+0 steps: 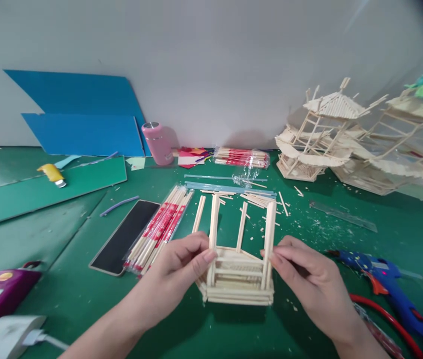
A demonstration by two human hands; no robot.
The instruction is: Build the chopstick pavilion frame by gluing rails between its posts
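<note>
Between my hands is a small wooden stick model (239, 299), a many-sided base with railings and several upright posts. My left hand (183, 267) pinches the front left post, thumb and forefinger closed on it low down. On the other side, my right hand (304, 271) has its thumb and forefinger closed at the front right post, near the top rail. The model's far posts stand up behind the front ones. Part of its left side is hidden by my left hand.
A blue glue gun (383, 276) lies at right. Left are packaged chopsticks (161, 227), a dark phone (125, 239), a yellow cutter (52, 173) and a purple power strip (2, 299). Stick offcuts (258, 199) lie behind; a pink bottle (158, 143) and a stick pavilion (319, 134) stand by the wall.
</note>
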